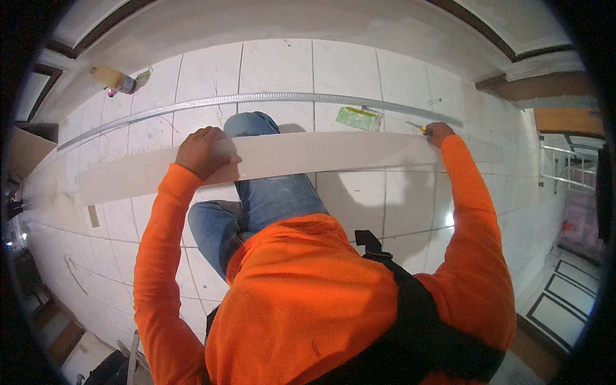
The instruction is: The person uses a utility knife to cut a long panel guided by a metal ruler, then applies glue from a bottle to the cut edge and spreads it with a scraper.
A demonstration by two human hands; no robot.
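Note:
A long, flat white strip of board (321, 154) lies crosswise in front of me, over my bent knee. Its left part reaches well past my left hand (204, 153), which grips the strip with the thumb on its face and the fingers curled at the far edge. At the strip's right end, my right hand (440, 133) is closed round a yellow and black utility knife (423, 129), its blade pointing left just beyond the far edge. Whether this hand also holds the strip, I cannot tell.
Beyond the strip, a long perforated metal profile (269, 97) lies on the white tiled floor (276, 64). Near it is a green and white packet (359, 119). A bottle of yellowish liquid (114, 78) stands by the wall at far left. A small offcut (94, 216) lies at left.

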